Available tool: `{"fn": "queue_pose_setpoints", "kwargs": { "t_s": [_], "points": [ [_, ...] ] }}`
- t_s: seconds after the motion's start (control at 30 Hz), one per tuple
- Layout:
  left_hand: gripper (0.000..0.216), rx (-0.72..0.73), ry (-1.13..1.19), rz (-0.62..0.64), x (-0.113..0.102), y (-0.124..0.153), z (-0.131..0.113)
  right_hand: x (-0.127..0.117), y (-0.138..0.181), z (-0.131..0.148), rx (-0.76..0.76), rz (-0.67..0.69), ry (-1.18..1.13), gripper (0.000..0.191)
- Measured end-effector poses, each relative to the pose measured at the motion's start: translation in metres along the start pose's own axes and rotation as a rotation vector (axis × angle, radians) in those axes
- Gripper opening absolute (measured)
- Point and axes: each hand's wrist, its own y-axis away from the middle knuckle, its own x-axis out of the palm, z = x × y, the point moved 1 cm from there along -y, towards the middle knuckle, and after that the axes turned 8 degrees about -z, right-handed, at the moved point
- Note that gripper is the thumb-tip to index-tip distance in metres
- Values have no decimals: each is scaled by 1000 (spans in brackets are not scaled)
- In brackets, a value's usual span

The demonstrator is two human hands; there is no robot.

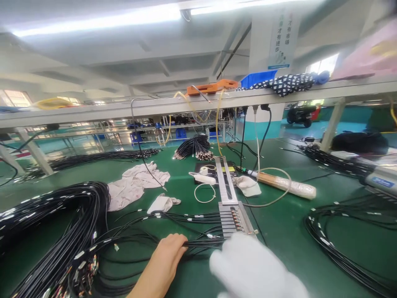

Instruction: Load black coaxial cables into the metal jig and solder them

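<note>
My bare left hand [169,252] is closed over a bundle of thin black cables [203,244] just left of a metal slotted fixture [228,219]. The cables run side by side into the fixture's slots, and copper-coloured tips [238,221] show along its right part. My right hand [254,267], in a white glove, is at the fixture's near end. It covers that end, and its fingers are hidden or blurred, so what it holds cannot be seen. A long metal bracket [228,180] stretches from the fixture towards the back.
A thick cable pile [62,223] lies left, a coiled bundle [325,240] right. White cloths [133,186], a glove [163,203] and a soldering iron-like tool [285,184] in plastic wrap lie on the green table [186,190]. A shelf beam [155,105] crosses above, with hanging cords.
</note>
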Motion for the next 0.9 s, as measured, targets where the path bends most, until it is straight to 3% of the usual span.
{"fn": "queue_pose_setpoints", "kwargs": {
  "t_s": [0.07,0.1,0.17,0.3,0.47,0.63,0.73,0.8,0.9],
  "points": [
    [26,-15,-35,25,0,1,-5,-18,-15,-18,-15,-99,93,47],
    [26,-24,-44,37,0,2,-8,-23,-20,-25,-101,-145,116,49],
    [25,-30,-49,48,-1,4,-11,-23,-24,-33,-195,-146,163,54],
    [23,5,-38,34,-5,8,-12,3,-8,-41,-178,-83,252,40],
    [23,-82,6,114,-11,7,-21,36,12,-50,-43,-20,375,28],
    [31,-64,112,243,-11,-9,-59,43,16,-53,-67,2,320,25],
    [23,-23,141,273,-10,-27,-86,36,19,-58,-72,-29,185,22],
    [15,-34,161,279,-11,-37,-99,24,16,-64,83,8,0,25],
    [12,-115,274,231,-14,-45,-105,0,3,-82,533,221,-364,43]
  ]
}}
